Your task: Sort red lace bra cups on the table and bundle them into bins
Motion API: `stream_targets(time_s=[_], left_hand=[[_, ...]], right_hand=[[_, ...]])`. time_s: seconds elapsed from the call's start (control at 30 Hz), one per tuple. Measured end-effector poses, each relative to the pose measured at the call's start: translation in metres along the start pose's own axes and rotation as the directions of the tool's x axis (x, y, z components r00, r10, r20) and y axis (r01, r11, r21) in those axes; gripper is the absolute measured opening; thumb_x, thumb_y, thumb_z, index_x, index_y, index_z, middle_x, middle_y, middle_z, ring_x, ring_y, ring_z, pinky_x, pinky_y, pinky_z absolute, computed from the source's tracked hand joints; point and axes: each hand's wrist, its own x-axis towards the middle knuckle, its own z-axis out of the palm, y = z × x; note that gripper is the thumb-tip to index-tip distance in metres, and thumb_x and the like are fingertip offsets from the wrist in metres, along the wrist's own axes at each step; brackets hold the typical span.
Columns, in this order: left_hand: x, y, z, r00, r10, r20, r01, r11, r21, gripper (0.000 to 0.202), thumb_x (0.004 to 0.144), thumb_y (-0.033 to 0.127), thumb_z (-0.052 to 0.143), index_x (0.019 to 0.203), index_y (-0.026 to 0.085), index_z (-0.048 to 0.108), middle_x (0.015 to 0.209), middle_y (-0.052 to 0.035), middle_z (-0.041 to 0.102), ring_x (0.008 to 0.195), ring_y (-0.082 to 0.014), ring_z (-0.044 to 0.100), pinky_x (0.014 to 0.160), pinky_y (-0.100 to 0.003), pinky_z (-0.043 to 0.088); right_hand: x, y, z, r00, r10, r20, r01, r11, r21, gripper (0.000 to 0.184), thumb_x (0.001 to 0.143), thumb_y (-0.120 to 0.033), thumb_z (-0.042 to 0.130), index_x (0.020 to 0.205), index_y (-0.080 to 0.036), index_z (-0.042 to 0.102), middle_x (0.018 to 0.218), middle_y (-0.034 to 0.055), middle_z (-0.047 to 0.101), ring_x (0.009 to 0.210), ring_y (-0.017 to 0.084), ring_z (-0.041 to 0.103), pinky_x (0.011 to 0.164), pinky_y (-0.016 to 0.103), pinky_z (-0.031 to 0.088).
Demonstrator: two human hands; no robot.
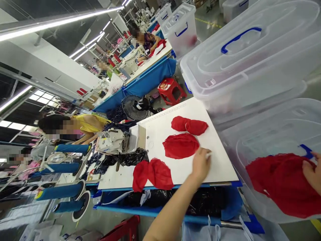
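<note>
My left hand (201,164) is over the white sewing table (215,147), its fingers closed beside a red lace-edged cup piece (181,146). A small white bit shows at its fingertips, too small to name. Another red piece (189,126), pinched in at its middle, lies further back. A third red piece (152,174) rests at the table's near edge. At the right border, my right hand (313,170), partly cut off, grips a bundle of red lace cloth (283,184) on a clear plastic box lid (240,140).
A sewing machine (115,142) stands on the table's left, near blue thread cones (72,148). Clear lidded boxes (250,50) line the right side. Behind the table are a black fan (135,107) and red stool (172,90). A person in yellow (91,124) works opposite.
</note>
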Motion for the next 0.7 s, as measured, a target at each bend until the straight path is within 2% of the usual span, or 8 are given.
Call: stream_targets(time_s=[0.07, 0.1, 0.17, 0.27, 0.37, 0.47, 0.6, 0.7], left_hand=[[0.014, -0.038, -0.030, 0.990, -0.083, -0.112, 0.092, 0.993, 0.078, 0.026, 0.088, 0.006, 0.044, 0.100, 0.017, 0.063, 0.103, -0.0104, 0.061, 0.100, -0.0222, 0.057, 0.090, -0.039, 0.048], [0.021, -0.055, -0.042, 0.982, -0.108, -0.153, 0.125, 0.986, 0.108, 0.027, 0.088, 0.006, 0.042, 0.103, 0.017, 0.062, 0.105, -0.0115, 0.060, 0.100, -0.0233, 0.055, 0.090, -0.041, 0.047], [0.034, -0.080, -0.058, 0.971, -0.126, -0.202, 0.159, 0.975, 0.155, 0.028, 0.088, 0.005, 0.043, 0.106, 0.018, 0.061, 0.109, -0.0117, 0.057, 0.102, -0.0244, 0.053, 0.093, -0.044, 0.044], [0.047, -0.097, -0.070, 0.975, -0.097, -0.201, 0.138, 0.970, 0.199, 0.022, 0.087, 0.007, 0.046, 0.097, 0.019, 0.061, 0.109, -0.0102, 0.056, 0.103, -0.0243, 0.051, 0.094, -0.043, 0.042], [0.048, -0.100, -0.080, 0.990, -0.024, -0.141, 0.054, 0.977, 0.208, 0.018, 0.090, 0.011, 0.044, 0.088, 0.020, 0.059, 0.102, -0.0077, 0.059, 0.100, -0.0225, 0.052, 0.093, -0.039, 0.042], [0.031, -0.104, -0.094, 0.997, 0.049, -0.051, -0.040, 0.983, 0.180, 0.015, 0.093, 0.016, 0.041, 0.092, 0.021, 0.055, 0.092, -0.0042, 0.062, 0.089, -0.0194, 0.055, 0.085, -0.034, 0.045], [-0.010, -0.110, -0.110, 0.994, 0.091, 0.060, -0.098, 0.988, 0.117, 0.015, 0.096, 0.024, 0.039, 0.097, 0.022, 0.054, 0.082, -0.0003, 0.063, 0.074, -0.0160, 0.057, 0.069, -0.028, 0.045], [-0.041, -0.110, -0.117, 0.986, 0.114, 0.124, -0.123, 0.990, 0.070, 0.015, 0.096, 0.027, 0.041, 0.097, 0.022, 0.056, 0.079, 0.0007, 0.065, 0.069, -0.0145, 0.059, 0.066, -0.025, 0.043]], right_hand=[[-0.003, -0.046, -0.014, 0.998, -0.060, -0.013, 0.061, 0.998, 0.024, 0.041, 0.078, -0.037, 0.045, 0.107, -0.014, 0.062, 0.087, 0.0267, 0.063, 0.086, 0.037, 0.061, 0.064, 0.050, 0.044], [-0.005, -0.073, -0.021, 0.992, -0.119, -0.028, 0.121, 0.988, 0.092, 0.038, 0.077, -0.034, 0.045, 0.107, -0.016, 0.061, 0.091, 0.0253, 0.063, 0.089, 0.038, 0.060, 0.069, 0.051, 0.046], [-0.012, -0.131, -0.032, 0.969, -0.246, 0.003, 0.229, 0.906, 0.357, 0.031, 0.080, -0.028, 0.045, 0.106, -0.017, 0.059, 0.095, 0.0240, 0.063, 0.094, 0.039, 0.060, 0.079, 0.057, 0.047], [-0.024, -0.211, -0.033, 0.902, -0.426, 0.073, 0.323, 0.777, 0.539, 0.022, 0.089, -0.025, 0.041, 0.103, -0.024, 0.059, 0.099, 0.0127, 0.067, 0.093, 0.028, 0.065, 0.084, 0.045, 0.053], [-0.033, -0.273, -0.019, 0.823, -0.550, 0.142, 0.328, 0.664, 0.672, 0.025, 0.092, -0.023, 0.039, 0.104, -0.026, 0.061, 0.103, 0.0064, 0.068, 0.094, 0.020, 0.067, 0.085, 0.036, 0.056], [-0.035, -0.315, -0.001, 0.787, -0.587, 0.188, 0.279, 0.612, 0.740, 0.031, 0.092, -0.018, 0.036, 0.107, -0.024, 0.062, 0.109, 0.0061, 0.068, 0.098, 0.019, 0.067, 0.085, 0.034, 0.058], [-0.035, -0.346, 0.022, 0.807, -0.537, 0.245, 0.196, 0.635, 0.747, 0.034, 0.090, -0.015, 0.035, 0.111, -0.022, 0.062, 0.112, 0.0083, 0.068, 0.093, 0.020, 0.069, 0.082, 0.038, 0.060], [-0.037, -0.361, 0.033, 0.824, -0.498, 0.269, 0.167, 0.668, 0.726, 0.033, 0.091, -0.018, 0.036, 0.111, -0.020, 0.061, 0.114, 0.0110, 0.066, 0.086, 0.020, 0.070, 0.078, 0.039, 0.061]])
